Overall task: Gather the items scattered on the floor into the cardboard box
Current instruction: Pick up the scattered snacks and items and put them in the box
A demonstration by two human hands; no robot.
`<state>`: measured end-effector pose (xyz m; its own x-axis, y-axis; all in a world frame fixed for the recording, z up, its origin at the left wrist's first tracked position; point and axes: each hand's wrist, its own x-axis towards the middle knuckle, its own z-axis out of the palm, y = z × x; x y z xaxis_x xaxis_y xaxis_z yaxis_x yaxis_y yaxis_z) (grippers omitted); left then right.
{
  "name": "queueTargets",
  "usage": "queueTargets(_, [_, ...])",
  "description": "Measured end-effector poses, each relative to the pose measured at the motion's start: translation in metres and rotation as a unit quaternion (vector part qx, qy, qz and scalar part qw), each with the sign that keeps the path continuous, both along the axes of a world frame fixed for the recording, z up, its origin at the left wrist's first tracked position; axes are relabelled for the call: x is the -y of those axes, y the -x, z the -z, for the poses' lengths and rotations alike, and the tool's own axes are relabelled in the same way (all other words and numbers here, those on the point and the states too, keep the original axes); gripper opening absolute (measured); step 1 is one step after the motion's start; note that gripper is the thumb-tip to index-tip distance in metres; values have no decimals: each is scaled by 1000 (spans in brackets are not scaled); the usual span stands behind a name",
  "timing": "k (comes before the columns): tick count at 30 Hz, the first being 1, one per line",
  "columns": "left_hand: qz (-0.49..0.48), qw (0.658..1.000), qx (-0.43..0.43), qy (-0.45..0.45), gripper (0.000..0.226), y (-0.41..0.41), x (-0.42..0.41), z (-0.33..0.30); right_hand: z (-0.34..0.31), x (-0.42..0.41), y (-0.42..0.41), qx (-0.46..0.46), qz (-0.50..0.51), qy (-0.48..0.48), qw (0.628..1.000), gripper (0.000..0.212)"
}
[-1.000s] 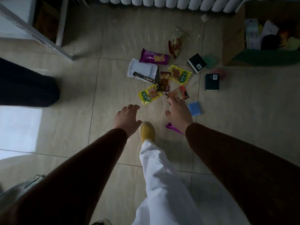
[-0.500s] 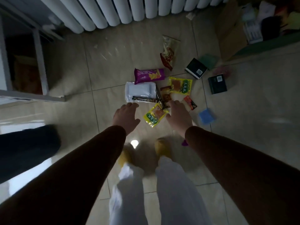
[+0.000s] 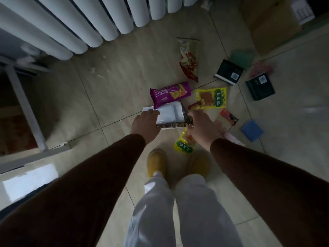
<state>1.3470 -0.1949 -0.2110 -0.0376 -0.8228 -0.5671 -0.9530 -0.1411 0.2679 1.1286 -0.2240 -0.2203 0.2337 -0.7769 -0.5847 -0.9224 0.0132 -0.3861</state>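
Currently the white packet (image 3: pixel 169 113) lies flat on the floor (image 3: pixel 110 90), beneath the purple wrapper (image 3: pixel 170 93). Left hand (image 3: pixel 145 124) is spread on its edge; right hand (image 3: pixel 201 128) curled at its end, grip unclear. Judged light, limp, slippery; best pinched at both edges.

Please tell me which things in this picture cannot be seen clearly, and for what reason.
Head view only:
- Cardboard box: cut off by the top edge; its contents are out of view.
- White packet: both ends covered by the left hand and right hand; whether the fingers grip it cannot be told.
- Pink item: blurred, dim, unidentifiable.
- Small print on the black boxes: too small.
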Motion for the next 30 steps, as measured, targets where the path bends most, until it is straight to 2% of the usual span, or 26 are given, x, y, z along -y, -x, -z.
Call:
queueTargets(6, [16, 1000, 9, 13, 53, -5, 63, 95, 92, -1, -26, 4, -85, 14, 996, 35])
queueTargets(9, [4, 999, -10, 41, 68, 1, 92, 139, 138, -4, -34, -12, -147, 34, 989, 38])
queueTargets(13, [51, 997, 11, 48, 91, 8, 127, 193, 191, -12, -47, -59, -194, 46, 978, 38])
queueTargets(18, [51, 998, 31, 6, 100, 6, 136, 232, 225, -14, -44, -78, -205, 4, 976, 27])
queueTargets(21, [31, 998, 42, 33, 102, 0, 130, 226, 213, -10, -33, -1, -190, 20, 982, 23])
queueTargets(23, [2, 998, 33, 61, 95, -7, 126, 211, 195, -10, -23, 32, -161, 44, 985, 23])
queueTargets(25, [-27, 998, 9, 53, 80, -16, 118, 194, 179, -12, -11, 24, -80, 50, 995, 23])
queueTargets(27, [-63, 998, -21, -7, 68, -23, 105, 182, 173, -13, 0, -7, 61, 17, 998, 29])
queueTargets(30, [-83, 989, -51, -110, 64, -24, 78, 180, 177, -6, 3, -21, 276, -68, 959, 33])
